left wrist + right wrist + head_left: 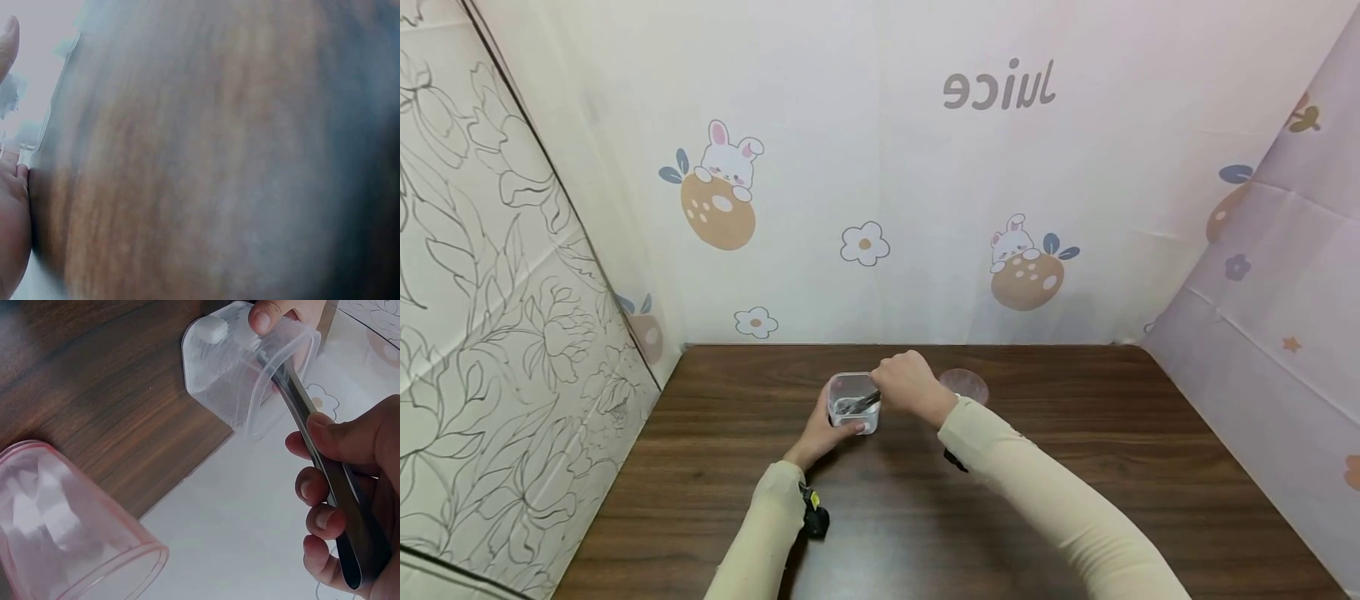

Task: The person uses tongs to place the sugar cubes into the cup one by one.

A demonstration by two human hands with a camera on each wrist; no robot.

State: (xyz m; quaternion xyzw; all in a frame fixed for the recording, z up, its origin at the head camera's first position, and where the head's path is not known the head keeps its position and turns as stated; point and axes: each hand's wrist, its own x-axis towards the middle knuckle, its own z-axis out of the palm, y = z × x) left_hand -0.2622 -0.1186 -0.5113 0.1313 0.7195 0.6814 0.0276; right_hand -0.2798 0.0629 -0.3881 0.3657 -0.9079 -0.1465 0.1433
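Observation:
A clear square plastic container (212, 381) stands on the table with white lumps (211, 329) near its bottom. My left hand (822, 432) holds it from the left side, the thumb across the near wall. Metal tongs (340, 487) are gripped by my right hand (912, 383), thumb on one side and fingers curled round the other. Their tips reach down through the container's mouth, close to the white lumps; whether they pinch one I cannot tell. In the left wrist view only part of the left hand (9, 219) and the container's edge show.
A pinkish see-through cup (81, 519) stands just right of the container, partly behind the right forearm in the head view. The dark wooden table (1075, 467) meets a printed curtain (880, 183) at its back edge, with more curtains at both sides.

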